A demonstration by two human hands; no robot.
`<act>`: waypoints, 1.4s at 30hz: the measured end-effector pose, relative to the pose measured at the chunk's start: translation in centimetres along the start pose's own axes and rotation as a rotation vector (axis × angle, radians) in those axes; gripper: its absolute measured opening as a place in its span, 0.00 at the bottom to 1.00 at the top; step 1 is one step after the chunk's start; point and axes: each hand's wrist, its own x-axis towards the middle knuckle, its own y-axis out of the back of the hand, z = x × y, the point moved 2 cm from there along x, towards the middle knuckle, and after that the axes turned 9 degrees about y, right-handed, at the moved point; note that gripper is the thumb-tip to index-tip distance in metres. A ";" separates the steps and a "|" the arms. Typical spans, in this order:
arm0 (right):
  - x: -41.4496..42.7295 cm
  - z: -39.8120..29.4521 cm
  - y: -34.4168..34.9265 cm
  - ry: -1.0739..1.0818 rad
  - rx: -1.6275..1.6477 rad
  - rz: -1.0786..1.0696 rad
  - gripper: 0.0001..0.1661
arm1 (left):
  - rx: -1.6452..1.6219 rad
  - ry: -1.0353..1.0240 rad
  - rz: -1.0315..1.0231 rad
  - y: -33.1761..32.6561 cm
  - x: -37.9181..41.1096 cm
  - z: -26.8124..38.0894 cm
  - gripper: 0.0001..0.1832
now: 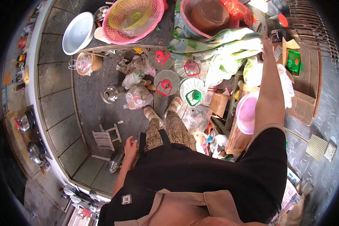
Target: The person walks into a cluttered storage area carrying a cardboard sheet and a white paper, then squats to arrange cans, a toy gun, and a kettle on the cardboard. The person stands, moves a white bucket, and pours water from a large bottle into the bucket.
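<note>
My right hand (267, 48) reaches out at the upper right and grips the edge of a green and white patterned cloth (228, 48). Part of the cloth lies against a pink basin (186, 14) with a brown round vessel (209, 15) in it; the rest hangs over large clear plastic jugs. My left hand (131, 147) hangs by my left hip, holding nothing, its fingers loosely bent. Below the cloth stand a jug with a green cap (196, 95) and several with red caps, one of them nearest my feet (165, 84).
Plastic bags (139, 96) and a steel flask (110, 94) stand on the floor before my feet. A small stool (104, 139) is at the left. A purple basin (247, 113) sits under my right arm. A pink colander (113, 34) and a pale blue basin (79, 32) are on the counter.
</note>
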 end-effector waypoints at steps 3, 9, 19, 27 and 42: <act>-0.1 1.4 1.4 -0.027 -0.363 0.005 0.42 | -0.005 -0.034 -0.058 -1.8 1.4 1.3 0.24; -10.7 0.2 -2.9 0.346 -0.570 0.107 0.41 | -0.050 -0.102 0.011 -1.5 1.2 2.3 0.20; -37.4 2.7 -8.4 -0.439 -0.096 -0.295 0.28 | 0.505 -0.171 0.163 -0.6 3.2 4.4 0.26; -55.8 12.7 -13.1 -0.611 -0.038 -0.610 0.16 | 0.505 -0.361 0.103 -0.4 7.7 1.6 0.16; -50.3 17.1 -17.3 -0.432 -0.597 -0.327 0.41 | 0.837 -0.300 -0.427 -0.2 8.4 -2.2 0.15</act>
